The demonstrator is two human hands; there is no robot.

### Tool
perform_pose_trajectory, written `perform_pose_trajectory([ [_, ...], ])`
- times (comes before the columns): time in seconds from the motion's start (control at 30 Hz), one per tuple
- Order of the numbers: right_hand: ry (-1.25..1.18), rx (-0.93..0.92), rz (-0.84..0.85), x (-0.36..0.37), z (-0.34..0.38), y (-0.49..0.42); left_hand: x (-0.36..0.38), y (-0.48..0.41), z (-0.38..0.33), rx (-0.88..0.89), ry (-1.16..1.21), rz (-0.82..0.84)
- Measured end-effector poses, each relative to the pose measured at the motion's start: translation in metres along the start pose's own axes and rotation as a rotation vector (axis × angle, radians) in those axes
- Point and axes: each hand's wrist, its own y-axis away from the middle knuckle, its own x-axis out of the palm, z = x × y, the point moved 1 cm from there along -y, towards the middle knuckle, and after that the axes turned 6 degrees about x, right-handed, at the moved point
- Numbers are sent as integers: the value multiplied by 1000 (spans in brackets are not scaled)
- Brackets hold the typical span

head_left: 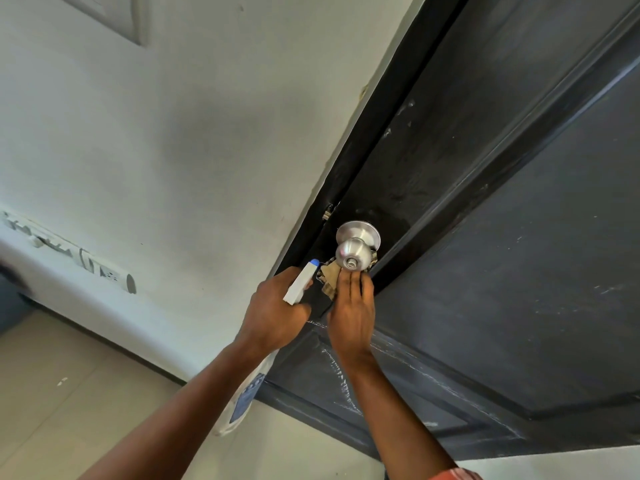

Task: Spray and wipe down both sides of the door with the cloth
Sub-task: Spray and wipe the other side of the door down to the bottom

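Left hand (273,310) grips spray bottle (300,284), just beside right hand (351,317). Right hand's straight fingers press cloth (329,277) under knob (355,252) on door (485,237); thumb hidden, probably no pinch. Risk: cloth slips off the round knob and drops.

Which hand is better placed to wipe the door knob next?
Right: the right hand presses the cloth against the door just under the knob, while the left hand holds the spray bottle.
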Motion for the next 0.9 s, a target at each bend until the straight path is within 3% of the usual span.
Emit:
perform_pose_trajectory([
  [0.53, -72, 45, -100, 14, 57, -18, -23, -10, 7, -11, 20, 1],
  [0.9, -175, 239, -153, 29, 87, -36, -31, -22, 13, 29, -5, -15],
])
